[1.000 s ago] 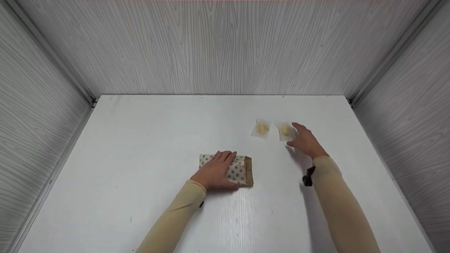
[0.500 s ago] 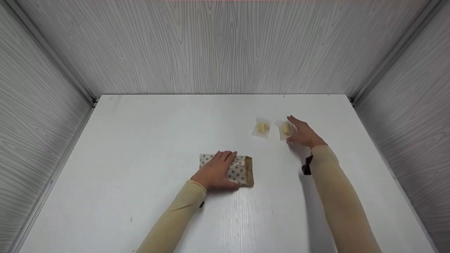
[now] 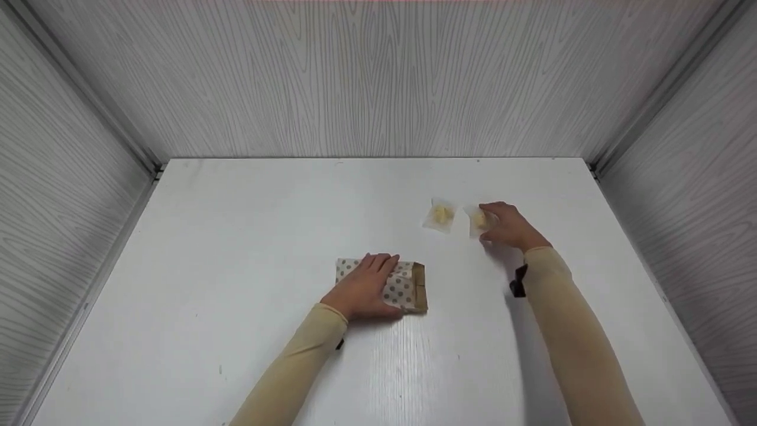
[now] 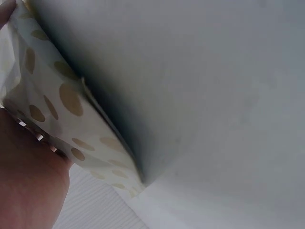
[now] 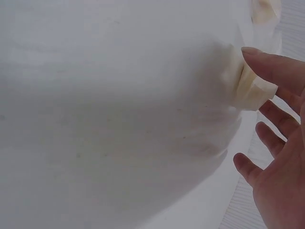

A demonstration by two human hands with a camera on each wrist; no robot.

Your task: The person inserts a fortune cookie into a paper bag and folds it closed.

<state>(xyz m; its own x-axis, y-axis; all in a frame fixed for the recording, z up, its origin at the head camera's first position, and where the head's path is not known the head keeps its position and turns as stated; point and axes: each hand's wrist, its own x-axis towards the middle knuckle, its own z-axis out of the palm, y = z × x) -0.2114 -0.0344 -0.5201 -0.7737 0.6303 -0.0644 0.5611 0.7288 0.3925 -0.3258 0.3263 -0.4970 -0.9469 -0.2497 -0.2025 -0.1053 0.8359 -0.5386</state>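
On the white table, a polka-dot paper bag lies flat with its brown open end to the right. My left hand spans it, fingers at the far edge and thumb at the near edge. In the left wrist view, the bag sits between thumb and palm. My right hand is at a small translucent sachet with something pale yellow inside, thumb and fingers on either side of it. In the right wrist view the thumb is over the sachet and the other fingers are loosely spread.
Just left of the right hand's sachet lies a second similar sachet. Grey wood-grain panels wall the table at the back and both sides.
My right hand has moved left and closer around the right sachet, its fingers bending down at the far side. The left hand and bag have stayed put.
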